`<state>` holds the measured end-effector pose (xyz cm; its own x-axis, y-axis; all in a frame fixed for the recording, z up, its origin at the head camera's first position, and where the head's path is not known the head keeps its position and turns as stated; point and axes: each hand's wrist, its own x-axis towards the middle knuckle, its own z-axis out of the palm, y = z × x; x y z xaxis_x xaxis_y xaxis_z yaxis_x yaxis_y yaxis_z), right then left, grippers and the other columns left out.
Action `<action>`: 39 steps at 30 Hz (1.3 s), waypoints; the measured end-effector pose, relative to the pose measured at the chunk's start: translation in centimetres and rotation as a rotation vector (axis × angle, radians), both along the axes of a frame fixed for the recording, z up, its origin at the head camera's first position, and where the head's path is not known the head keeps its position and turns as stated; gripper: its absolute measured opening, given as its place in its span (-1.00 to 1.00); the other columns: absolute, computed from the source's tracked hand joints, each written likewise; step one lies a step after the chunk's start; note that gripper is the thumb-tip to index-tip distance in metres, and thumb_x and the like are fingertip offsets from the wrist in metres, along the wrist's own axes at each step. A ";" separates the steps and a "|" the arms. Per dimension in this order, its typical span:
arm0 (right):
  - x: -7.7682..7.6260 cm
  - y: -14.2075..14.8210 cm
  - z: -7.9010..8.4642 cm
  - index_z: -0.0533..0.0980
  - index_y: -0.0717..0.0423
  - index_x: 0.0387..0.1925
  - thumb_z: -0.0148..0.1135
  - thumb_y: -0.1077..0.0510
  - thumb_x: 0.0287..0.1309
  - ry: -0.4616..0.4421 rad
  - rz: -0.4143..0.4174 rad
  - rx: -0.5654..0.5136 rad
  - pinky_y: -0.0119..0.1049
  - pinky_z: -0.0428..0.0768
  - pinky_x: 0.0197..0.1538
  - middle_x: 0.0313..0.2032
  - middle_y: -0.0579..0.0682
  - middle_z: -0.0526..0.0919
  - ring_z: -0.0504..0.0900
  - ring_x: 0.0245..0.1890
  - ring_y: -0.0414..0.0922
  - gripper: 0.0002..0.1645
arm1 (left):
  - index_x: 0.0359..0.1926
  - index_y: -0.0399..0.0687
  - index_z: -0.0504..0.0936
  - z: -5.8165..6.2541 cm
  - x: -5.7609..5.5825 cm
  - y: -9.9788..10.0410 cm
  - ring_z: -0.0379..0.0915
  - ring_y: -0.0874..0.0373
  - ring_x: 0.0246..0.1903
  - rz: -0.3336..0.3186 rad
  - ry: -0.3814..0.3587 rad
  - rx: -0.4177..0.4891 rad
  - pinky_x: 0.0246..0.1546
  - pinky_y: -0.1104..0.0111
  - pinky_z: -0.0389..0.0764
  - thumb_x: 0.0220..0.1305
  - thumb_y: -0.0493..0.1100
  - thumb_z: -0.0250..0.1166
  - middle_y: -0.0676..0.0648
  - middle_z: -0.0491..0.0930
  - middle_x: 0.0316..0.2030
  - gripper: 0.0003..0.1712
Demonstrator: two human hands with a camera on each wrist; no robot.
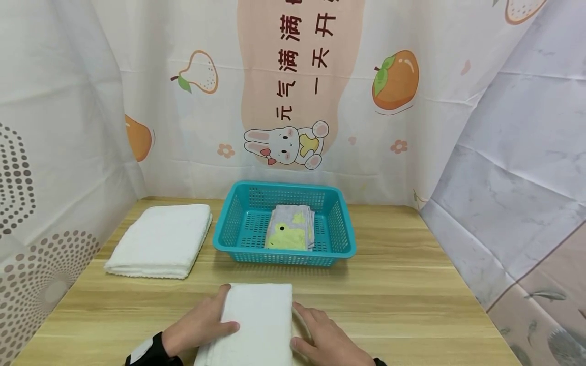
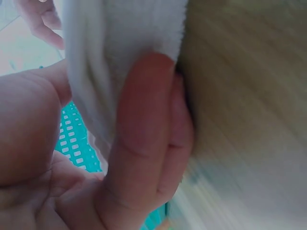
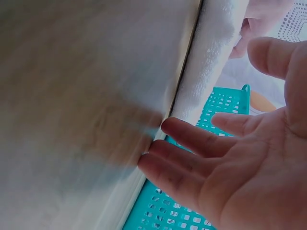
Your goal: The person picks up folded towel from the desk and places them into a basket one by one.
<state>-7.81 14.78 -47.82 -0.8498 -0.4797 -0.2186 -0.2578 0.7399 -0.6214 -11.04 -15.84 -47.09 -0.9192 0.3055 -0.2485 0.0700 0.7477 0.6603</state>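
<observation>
A folded white towel (image 1: 258, 325) lies on the table at the near middle, between my two hands. My left hand (image 1: 201, 323) grips its left side, thumb over the top face. The left wrist view shows that hand's fingers (image 2: 144, 110) bent against the layered edge of the towel (image 2: 129, 28). Along the right side, my right hand (image 1: 327, 335) rests with fingers extended. In the right wrist view its fingertips (image 3: 175, 127) meet the tabletop beside the towel's fold (image 3: 206, 62), and the thumb stands away from the cloth.
Behind the towel stands a teal plastic basket (image 1: 284, 258) holding a folded grey cloth (image 1: 289, 229) with a yellow-green pattern. A second folded white towel (image 1: 160, 239) lies at the left on the wooden table (image 1: 389, 284). Printed curtains (image 1: 183, 127) hang around the back and sides.
</observation>
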 end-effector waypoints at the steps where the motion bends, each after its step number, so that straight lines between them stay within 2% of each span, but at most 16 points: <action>1: 0.0 0.0 0.0 0.18 0.00 0.49 0.11 -0.30 0.34 0.005 0.004 0.003 0.14 0.39 0.26 0.36 0.11 0.36 0.35 0.34 0.12 -0.14 | 0.40 -0.41 0.12 0.0 0.0 0.1 0.58 -0.05 -0.09 0.000 -0.005 0.000 -0.07 -0.03 0.57 0.08 -0.02 0.52 -0.35 0.60 -0.04 0.07; 7: -0.1 -0.1 -0.3 0.22 0.04 0.47 0.11 -0.30 0.33 0.024 0.027 0.026 0.09 0.38 0.28 0.35 0.06 0.39 0.35 0.35 0.09 -0.15 | 0.40 -0.44 0.11 -0.1 -0.1 0.5 0.58 -0.06 -0.08 0.005 0.000 -0.010 -0.05 -0.02 0.56 0.07 -0.02 0.52 -0.35 0.59 -0.03 0.08; 21: 0.0 -0.5 -0.2 0.24 -0.05 0.46 0.18 -0.30 0.29 -0.056 -0.010 0.040 0.14 0.35 0.30 0.28 -0.07 0.45 0.33 0.34 0.03 -0.16 | 0.41 -0.48 0.07 -0.4 -0.1 1.3 0.59 -0.12 -0.06 -0.006 0.000 0.010 -0.05 -0.03 0.57 0.08 -0.01 0.52 -0.40 0.59 -0.03 0.12; 26: 0.2 -0.4 -0.2 0.23 -0.10 0.47 0.16 -0.29 0.31 -0.058 -0.003 0.001 0.13 0.34 0.30 0.28 -0.09 0.42 0.33 0.33 -0.01 -0.19 | 0.39 -0.47 0.08 -0.6 -0.1 1.5 0.59 -0.06 -0.10 -0.024 0.015 0.028 -0.09 0.01 0.59 0.09 -0.01 0.52 -0.36 0.60 -0.07 0.09; 33: 0.4 -0.1 0.0 0.24 -0.17 0.46 0.14 -0.27 0.34 -0.072 0.029 -0.075 -0.04 0.44 0.23 0.21 -0.07 0.40 0.38 0.19 -0.11 -0.24 | 0.38 -0.48 0.09 -0.6 0.1 1.7 0.58 -0.01 -0.14 -0.029 0.032 0.041 -0.12 0.02 0.59 0.11 -0.03 0.50 -0.33 0.61 -0.07 0.06; 39: 0.5 0.0 0.2 0.20 -0.17 0.47 0.14 -0.21 0.37 -0.131 0.024 -0.206 -0.08 0.39 0.28 0.32 0.01 0.31 0.32 0.29 -0.02 -0.26 | 0.46 -0.41 -0.02 -0.7 0.2 1.7 0.58 0.01 -0.10 -0.044 0.007 0.054 -0.07 -0.01 0.57 0.19 0.00 0.45 -0.34 0.60 0.01 0.10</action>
